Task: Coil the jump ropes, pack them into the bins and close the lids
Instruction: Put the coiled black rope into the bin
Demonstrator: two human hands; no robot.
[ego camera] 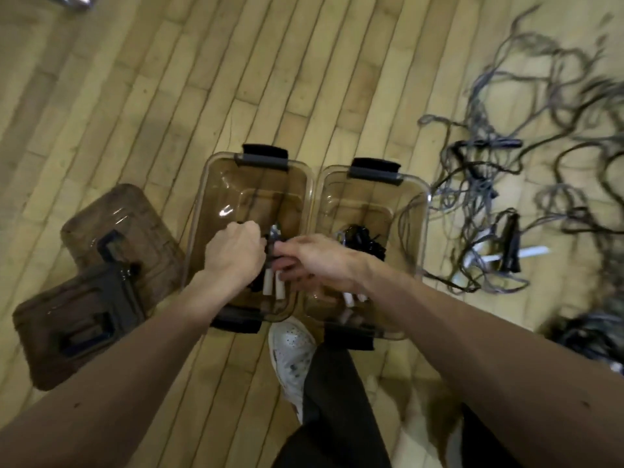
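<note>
My left hand and right hand clutch one coiled black jump rope with white handles.
Both curl tight, I judge to stop it unwinding, at the near end of the left translucent brown bin.

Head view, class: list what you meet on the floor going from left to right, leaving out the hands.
bin lids → left bin → right bin → loose jump ropes

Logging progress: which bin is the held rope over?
The left bin, beside the lids; left hand and right hand grip the rope there, unlike the right bin.
</note>
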